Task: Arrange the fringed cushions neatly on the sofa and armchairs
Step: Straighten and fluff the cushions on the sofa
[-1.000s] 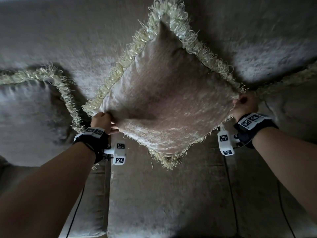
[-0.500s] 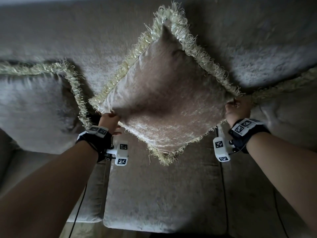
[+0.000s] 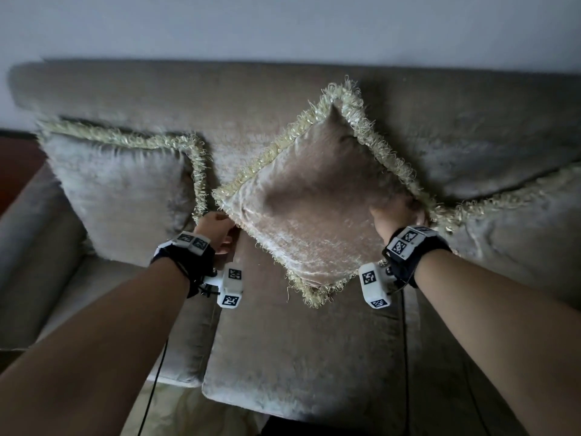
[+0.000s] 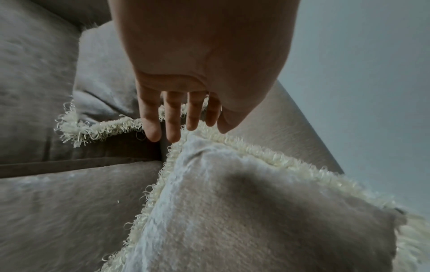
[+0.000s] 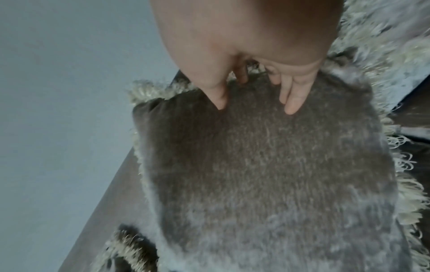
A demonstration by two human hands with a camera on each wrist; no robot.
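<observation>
A beige cushion edged with a cream fringe stands diamond-wise against the sofa back, its bottom corner on the middle seat. My left hand is at its left corner; in the left wrist view the straight fingers touch the fringe of the cushion without gripping. My right hand lies on the cushion's right part. In the right wrist view its thumb and fingers press, spread, into the cushion face.
A second fringed cushion leans square against the back on the left seat. A third lies at the right. The sofa arm closes the left end. A pale wall is behind.
The cushion has come lower and its bottom corner now rests on the seat. My right hand let go of the right corner and presses the face. My left hand's grip on the corner has loosened.
</observation>
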